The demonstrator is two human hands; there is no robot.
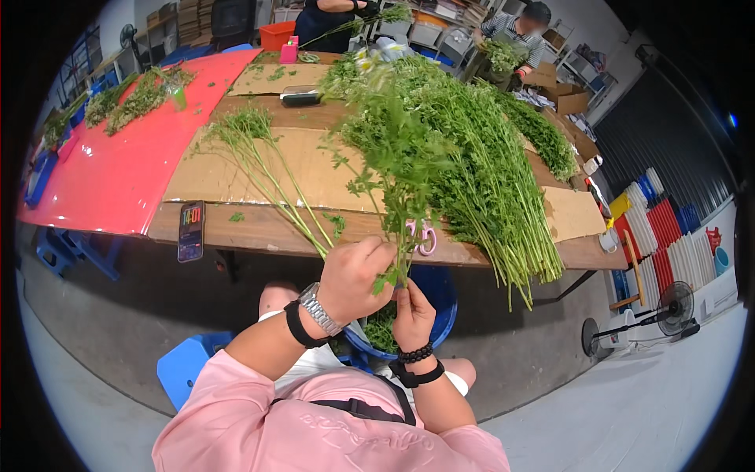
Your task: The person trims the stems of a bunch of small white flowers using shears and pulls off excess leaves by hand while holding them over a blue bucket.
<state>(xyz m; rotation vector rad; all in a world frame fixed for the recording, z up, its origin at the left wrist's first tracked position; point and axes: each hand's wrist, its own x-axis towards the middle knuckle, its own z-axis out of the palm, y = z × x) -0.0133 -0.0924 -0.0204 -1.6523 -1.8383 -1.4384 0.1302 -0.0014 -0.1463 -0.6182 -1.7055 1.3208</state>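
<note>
An upright leafy green stem [407, 177] with small white-and-yellow flowers at its blurred top rises in front of me. My right hand [414, 317] pinches its lower end between thumb and fingers. Beside it, my left hand [358, 276] is curled against the same stem, at the lower leaves. A few thinner cut stems [277, 197] slant over the table edge, their lower ends hidden behind my left hand. Below both hands stands a blue bucket [446, 312] holding green trimmings [380, 327]. Pink-handled scissors [426, 237] lie on the table just beyond the upright stem.
A large heap of leafy stems [489, 194] covers the right of the wooden table [365, 224], its ends overhanging the edge. Cardboard [330, 165] lies underneath. A phone [191, 227] sits at the front edge, near a red sheet [130, 171]. Two people work across the table.
</note>
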